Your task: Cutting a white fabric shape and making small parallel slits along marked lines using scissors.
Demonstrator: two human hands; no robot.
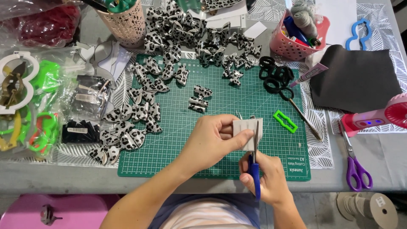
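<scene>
My left hand (213,138) pinches a small white card (246,132) above the green cutting mat (237,101). My right hand (266,177) grips blue-handled scissors (255,163), whose blades point up and cross the card's right side. Several leopard-print fabric bows (169,72) lie spread over the mat's far and left parts, and three small print strips (199,99) lie just beyond my left hand.
A green plastic buckle (285,121) and black hair ties (275,76) lie on the mat's right. Purple-handled scissors (355,165), a pink handheld fan (377,116), a black sheet (354,78) and a pink basket (296,36) are at right. Bagged items (38,97) fill the left.
</scene>
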